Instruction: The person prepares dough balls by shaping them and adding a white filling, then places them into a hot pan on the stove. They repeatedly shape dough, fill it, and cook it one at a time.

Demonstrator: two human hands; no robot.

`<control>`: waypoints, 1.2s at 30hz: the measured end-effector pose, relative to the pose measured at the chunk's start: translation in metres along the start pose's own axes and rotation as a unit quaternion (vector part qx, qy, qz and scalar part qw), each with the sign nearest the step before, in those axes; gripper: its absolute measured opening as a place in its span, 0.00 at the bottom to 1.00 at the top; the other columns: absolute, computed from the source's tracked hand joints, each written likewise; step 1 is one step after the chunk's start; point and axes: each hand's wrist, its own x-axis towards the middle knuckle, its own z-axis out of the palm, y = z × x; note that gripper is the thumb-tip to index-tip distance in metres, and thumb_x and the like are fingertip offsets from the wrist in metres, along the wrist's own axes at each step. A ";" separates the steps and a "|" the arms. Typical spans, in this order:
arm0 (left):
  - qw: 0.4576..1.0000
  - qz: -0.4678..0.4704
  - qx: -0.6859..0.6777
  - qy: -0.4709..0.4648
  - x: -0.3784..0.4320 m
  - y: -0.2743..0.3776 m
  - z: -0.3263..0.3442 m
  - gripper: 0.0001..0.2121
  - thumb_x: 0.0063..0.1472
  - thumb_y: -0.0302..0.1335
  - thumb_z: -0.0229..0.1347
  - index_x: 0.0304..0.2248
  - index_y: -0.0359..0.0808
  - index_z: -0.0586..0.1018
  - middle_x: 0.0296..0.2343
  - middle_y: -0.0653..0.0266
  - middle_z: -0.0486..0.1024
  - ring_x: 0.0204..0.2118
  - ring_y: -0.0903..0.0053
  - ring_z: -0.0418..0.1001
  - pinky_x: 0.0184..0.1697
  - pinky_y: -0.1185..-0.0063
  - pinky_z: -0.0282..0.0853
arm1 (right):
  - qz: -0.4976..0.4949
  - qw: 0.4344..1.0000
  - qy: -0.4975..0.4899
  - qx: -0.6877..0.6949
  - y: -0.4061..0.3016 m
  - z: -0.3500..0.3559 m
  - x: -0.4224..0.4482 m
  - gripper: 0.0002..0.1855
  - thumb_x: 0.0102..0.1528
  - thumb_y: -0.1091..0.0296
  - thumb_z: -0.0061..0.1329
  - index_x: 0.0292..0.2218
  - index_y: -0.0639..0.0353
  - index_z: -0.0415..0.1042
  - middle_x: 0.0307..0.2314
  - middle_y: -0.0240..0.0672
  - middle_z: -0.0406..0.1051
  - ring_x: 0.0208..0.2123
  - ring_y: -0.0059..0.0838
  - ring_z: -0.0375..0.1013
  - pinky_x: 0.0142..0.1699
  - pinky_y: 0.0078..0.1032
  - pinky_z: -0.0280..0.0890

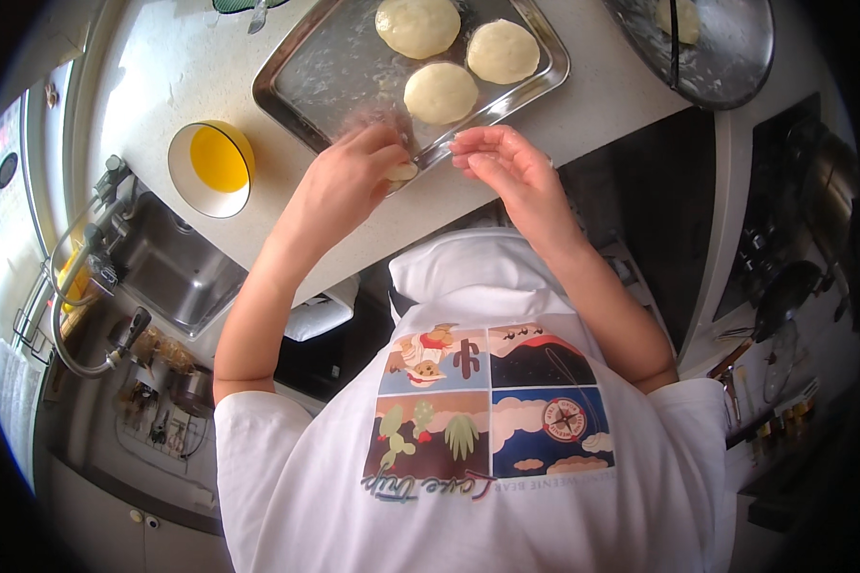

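Over the near corner of an oiled metal baking tray [330,71], my left hand [351,175] pinches a small piece of pale dough [403,172]. Its fingers cover part of the piece, and whether the piece rests on the tray is hard to tell. My right hand [512,172] hovers beside it at the tray's near rim, fingers curved and nothing visible in them. Three flattened dough rounds lie on the tray: a large one [418,27], a second [503,51] to the right, and a third [441,93] nearest my hands.
A yellow bowl [211,168] of yellow liquid stands left of the tray on the pale countertop [315,279]. Farther left are a steel sink [186,272] and a faucet [107,208]. At upper right, a metal bowl [731,50] holds more dough [681,21].
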 end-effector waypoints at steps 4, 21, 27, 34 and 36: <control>0.999 0.002 -0.018 -0.034 -0.004 -0.003 -0.006 0.16 0.44 0.16 0.59 0.36 0.35 0.75 0.33 0.60 0.74 0.38 0.64 0.73 0.42 0.71 0.70 | -0.006 1.000 0.000 0.002 0.004 -0.004 -0.001 0.10 0.58 0.74 0.44 0.42 0.67 0.68 0.37 0.34 0.71 0.40 0.21 0.71 0.50 0.19 0.65; 0.981 -0.053 -0.178 0.052 0.008 0.021 -0.065 0.16 0.46 0.16 0.60 0.38 0.31 0.76 0.37 0.63 0.77 0.43 0.75 0.74 0.45 0.77 0.70 | 0.161 0.939 -0.100 0.288 0.001 0.003 -0.010 0.20 0.64 0.55 0.36 0.49 0.62 0.66 0.41 0.37 0.71 0.43 0.25 0.71 0.52 0.27 0.65; 0.960 0.160 0.150 0.175 -0.031 0.086 -0.017 0.14 0.48 0.24 0.58 0.38 0.38 0.81 0.42 0.65 0.76 0.51 0.66 0.70 0.55 0.63 0.65 | 0.168 0.867 -0.170 0.438 -0.033 0.024 -0.027 0.29 0.66 0.46 0.24 0.56 0.59 0.59 0.49 0.36 0.66 0.50 0.27 0.66 0.57 0.30 0.61; 0.913 0.099 -0.003 0.396 -0.057 0.088 -0.007 0.15 0.53 0.15 0.57 0.42 0.35 0.76 0.38 0.57 0.75 0.43 0.67 0.72 0.52 0.67 0.65 | 0.119 0.895 -0.164 0.398 -0.052 0.036 -0.041 0.29 0.66 0.47 0.25 0.57 0.62 0.55 0.52 0.42 0.64 0.53 0.32 0.66 0.58 0.34 0.62; 0.882 0.002 -0.245 0.403 -0.046 0.090 -0.001 0.15 0.55 0.16 0.55 0.44 0.33 0.74 0.41 0.59 0.73 0.46 0.70 0.70 0.52 0.70 0.65 | 0.120 0.891 -0.161 0.407 -0.056 0.039 -0.043 0.29 0.66 0.48 0.26 0.57 0.62 0.55 0.50 0.42 0.65 0.52 0.33 0.67 0.57 0.35 0.63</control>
